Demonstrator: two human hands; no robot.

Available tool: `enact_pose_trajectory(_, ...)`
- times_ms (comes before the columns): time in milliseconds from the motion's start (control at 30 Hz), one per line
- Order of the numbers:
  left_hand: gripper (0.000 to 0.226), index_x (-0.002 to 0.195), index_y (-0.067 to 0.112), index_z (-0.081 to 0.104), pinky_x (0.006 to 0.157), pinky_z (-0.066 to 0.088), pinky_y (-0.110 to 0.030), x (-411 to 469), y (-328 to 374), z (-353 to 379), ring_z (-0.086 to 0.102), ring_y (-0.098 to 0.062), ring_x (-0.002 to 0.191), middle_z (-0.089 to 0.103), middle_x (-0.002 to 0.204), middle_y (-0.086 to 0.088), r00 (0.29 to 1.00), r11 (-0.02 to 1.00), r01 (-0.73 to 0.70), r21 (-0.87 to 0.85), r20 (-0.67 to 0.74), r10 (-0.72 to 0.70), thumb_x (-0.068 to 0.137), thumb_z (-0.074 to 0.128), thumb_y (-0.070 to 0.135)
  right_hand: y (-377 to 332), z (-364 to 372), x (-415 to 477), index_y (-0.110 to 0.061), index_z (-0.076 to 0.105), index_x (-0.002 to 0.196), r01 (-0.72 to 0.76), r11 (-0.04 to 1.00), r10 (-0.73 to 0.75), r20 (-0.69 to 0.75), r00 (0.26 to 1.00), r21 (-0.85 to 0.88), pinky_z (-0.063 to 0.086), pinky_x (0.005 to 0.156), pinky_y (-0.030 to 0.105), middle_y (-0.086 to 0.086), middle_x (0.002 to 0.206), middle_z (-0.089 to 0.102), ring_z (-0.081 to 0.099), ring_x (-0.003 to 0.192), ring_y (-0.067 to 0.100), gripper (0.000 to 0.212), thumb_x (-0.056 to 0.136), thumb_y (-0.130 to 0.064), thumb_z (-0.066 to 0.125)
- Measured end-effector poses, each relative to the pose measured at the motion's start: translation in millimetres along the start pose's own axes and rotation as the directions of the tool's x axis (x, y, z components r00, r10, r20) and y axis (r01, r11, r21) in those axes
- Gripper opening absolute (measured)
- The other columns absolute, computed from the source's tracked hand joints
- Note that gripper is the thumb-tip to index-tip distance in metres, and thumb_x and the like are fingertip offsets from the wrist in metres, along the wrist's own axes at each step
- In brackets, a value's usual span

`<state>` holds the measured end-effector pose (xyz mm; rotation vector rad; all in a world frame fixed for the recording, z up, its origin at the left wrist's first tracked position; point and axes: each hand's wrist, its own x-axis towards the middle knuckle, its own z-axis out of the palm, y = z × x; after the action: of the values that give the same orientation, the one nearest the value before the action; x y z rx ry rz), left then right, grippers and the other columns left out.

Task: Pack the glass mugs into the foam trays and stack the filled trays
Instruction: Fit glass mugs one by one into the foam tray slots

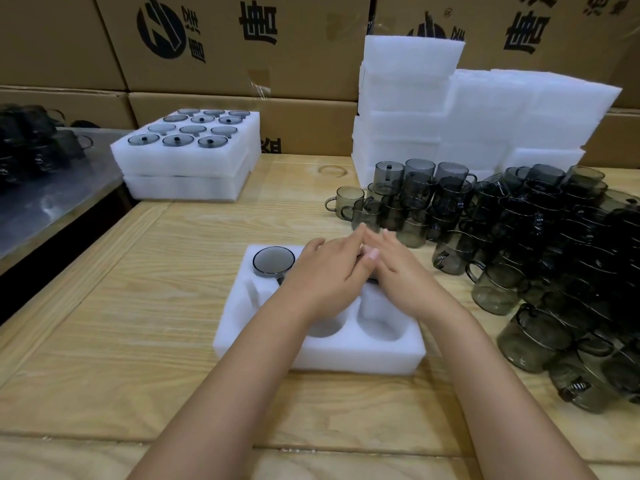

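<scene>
A white foam tray [346, 355] lies on the wooden table in front of me. One smoky glass mug [273, 261] sits in its far left hole, and the two near holes are empty. My left hand [325, 268] and right hand [398, 268] lie flat and side by side over the tray's far middle and right, fingers stretched out and touching at the tips. They hide the holes beneath them; only a dark edge shows under the right hand. A large pile of loose glass mugs [540, 244] fills the table to the right.
Two stacked foam trays [188, 157] stand at the far left, the top one filled with mugs. Stacks of empty foam trays [485, 116] rise behind the mug pile. Cardboard boxes [225, 46] wall the back. A metal table [45, 199] with more dark mugs is at left.
</scene>
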<state>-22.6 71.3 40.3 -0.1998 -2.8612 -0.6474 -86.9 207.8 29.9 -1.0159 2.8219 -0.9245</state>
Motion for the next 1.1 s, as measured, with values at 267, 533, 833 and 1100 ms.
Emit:
enact_pose_trajectory(267,0.073,0.152,0.017,0.012,0.118,0.006,-0.037,2.3,1.9,5.5,0.017,-0.008,0.144,0.018,0.160,0.001,0.996,0.983,0.002,0.182,0.093,-0.019,0.094,0.018,0.061,6.4,5.7,4.4,-0.041,0.013,0.148,-0.112,0.980,0.139,0.168,0.976,-0.162,-0.006,0.117,0.046,-0.010,0.159,-0.002,-0.013,0.145,0.017,0.049,0.099,-0.050,0.017)
enact_pose_trajectory(533,0.053,0.120,0.016,0.061,0.103,0.035,-0.040,-38.3,31.7,6.1,0.064,-0.023,0.094,0.071,0.097,0.001,0.943,0.940,-0.060,0.337,-0.290,0.164,0.093,0.032,0.051,10.5,5.0,-0.8,-0.014,0.060,0.112,-0.100,0.981,0.130,-0.182,0.975,0.166,0.036,0.097,0.036,0.002,0.116,0.057,0.049,0.114,0.020,0.035,0.100,-0.035,0.035)
enact_pose_trajectory(833,0.044,0.068,0.010,0.065,0.054,0.047,-0.030,-35.5,19.0,30.3,0.061,-0.024,0.063,0.067,0.072,-0.006,0.778,0.778,-0.155,0.609,-0.410,0.476,0.089,0.045,0.044,35.4,-15.6,-13.4,-0.005,0.040,0.135,-0.546,0.822,0.434,-0.443,0.785,-0.163,0.042,0.083,0.042,0.018,0.133,0.042,0.053,0.108,0.041,0.039,0.098,-0.015,0.039)
enact_pose_trajectory(1100,0.044,0.078,0.010,0.069,0.062,0.051,-0.031,-13.6,3.0,37.1,0.064,-0.023,0.069,0.068,0.075,-0.003,0.748,0.802,-0.115,0.586,-0.480,0.459,0.093,0.042,0.040,40.6,-11.6,-8.5,-0.008,0.046,0.133,-0.494,0.866,0.419,-0.422,0.804,-0.081,0.039,0.091,0.042,0.015,0.131,0.048,0.048,0.115,0.037,0.040,0.094,-0.012,0.048)
